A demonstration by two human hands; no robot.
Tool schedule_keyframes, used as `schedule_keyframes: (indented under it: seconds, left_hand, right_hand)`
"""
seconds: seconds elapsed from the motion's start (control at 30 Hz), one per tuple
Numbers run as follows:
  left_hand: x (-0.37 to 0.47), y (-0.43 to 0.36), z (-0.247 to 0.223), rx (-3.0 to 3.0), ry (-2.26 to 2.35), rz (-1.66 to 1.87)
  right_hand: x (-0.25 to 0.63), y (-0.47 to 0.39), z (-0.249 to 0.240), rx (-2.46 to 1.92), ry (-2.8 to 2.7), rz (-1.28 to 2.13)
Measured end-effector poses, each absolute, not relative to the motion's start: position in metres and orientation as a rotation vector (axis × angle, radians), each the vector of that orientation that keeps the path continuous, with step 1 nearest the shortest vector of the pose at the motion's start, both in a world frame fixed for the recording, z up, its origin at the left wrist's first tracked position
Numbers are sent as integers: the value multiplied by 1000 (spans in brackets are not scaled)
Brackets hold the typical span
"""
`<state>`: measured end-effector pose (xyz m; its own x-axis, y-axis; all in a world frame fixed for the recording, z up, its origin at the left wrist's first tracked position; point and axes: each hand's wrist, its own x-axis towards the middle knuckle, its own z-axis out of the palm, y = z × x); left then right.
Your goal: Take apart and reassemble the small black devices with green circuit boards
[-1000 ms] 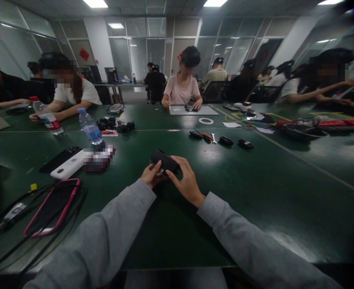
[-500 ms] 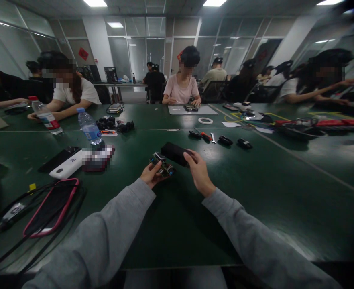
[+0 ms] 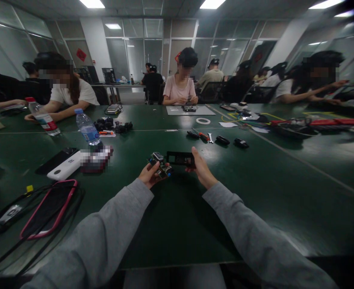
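My left hand (image 3: 149, 174) is closed around a small circuit board (image 3: 161, 167) with a display-like part on top and blue bits at its edges. In my right hand (image 3: 201, 166) is a black plastic housing (image 3: 178, 158), gripped by its right end. The housing's hollow side, with a rectangular opening, faces me. Board and housing are held close together above the green table (image 3: 177, 224); whether they touch I cannot tell. The fingers under both objects are partly hidden.
Beyond my hands lie a screwdriver (image 3: 204, 136), a wrench (image 3: 210, 138) and several black pieces. To the left are bottles (image 3: 87, 127), a white power bank (image 3: 64, 165), a pink-edged phone (image 3: 50, 208) and cables. Across the table a person (image 3: 180, 89) sits at a white mat.
My right hand has turned the black housing over, so its hollow side shows instead of its solid outer face. The board in my left hand has tilted slightly.
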<state>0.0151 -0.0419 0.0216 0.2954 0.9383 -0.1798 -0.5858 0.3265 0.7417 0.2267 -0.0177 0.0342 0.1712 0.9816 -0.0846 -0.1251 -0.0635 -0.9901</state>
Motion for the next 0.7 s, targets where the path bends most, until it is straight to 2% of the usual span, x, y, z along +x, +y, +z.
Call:
schedule_keyframes:
  seconds: [0.27, 0.5, 0.7]
  left_hand:
    - [14, -43, 22, 649, 667, 1082]
    - [14, -45, 22, 658, 655, 1069]
    - [13, -45, 27, 681, 655, 1116]
  right_hand:
    - [238, -8, 23, -1545, -1208, 1016]
    - [251, 2, 22, -1595, -1385, 637]
    - [224, -28, 42, -1214, -1548, -24]
